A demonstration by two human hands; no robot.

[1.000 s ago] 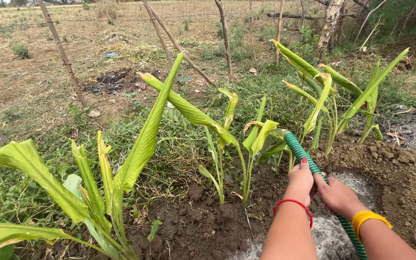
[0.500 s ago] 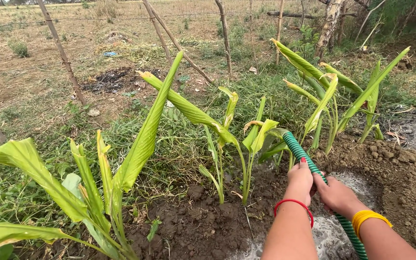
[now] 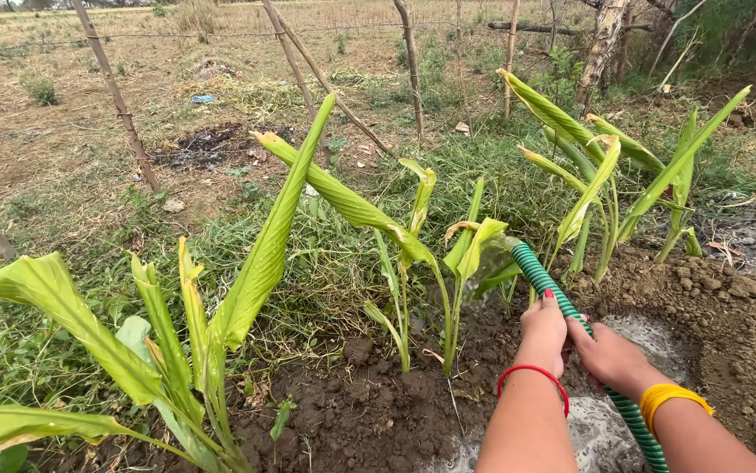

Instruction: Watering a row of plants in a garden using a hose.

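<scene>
Head view, looking down over a planted bed: both hands sit in the lower right of the frame, wrapped around a green ribbed hose (image 3: 546,282). The left hand (image 3: 543,333), with a red bangle at the wrist, is curled shut on the hose and lies further toward its open end, thumb laid along the top. The right hand (image 3: 607,355), with a yellow bangle, is closed on the hose just behind it, the two hands touching.

The hose's long axis runs on a diagonal, from the bottom right edge of the frame up and left to its mouth near the centre. So the left hand is nearer the mouth, and the right hand nearer the trailing length. The mouth points at the base of a young broad-leaved plant (image 3: 470,254) at centre frame, just beside it; water seems to blur the leaves there, though the stream itself is hard to make out.

Dark wet soil (image 3: 352,403) lies below the plant, and a foamy puddle (image 3: 597,420) spreads under the forearms. A wire fence on thin wooden posts (image 3: 115,92) crosses the upper part.
</scene>
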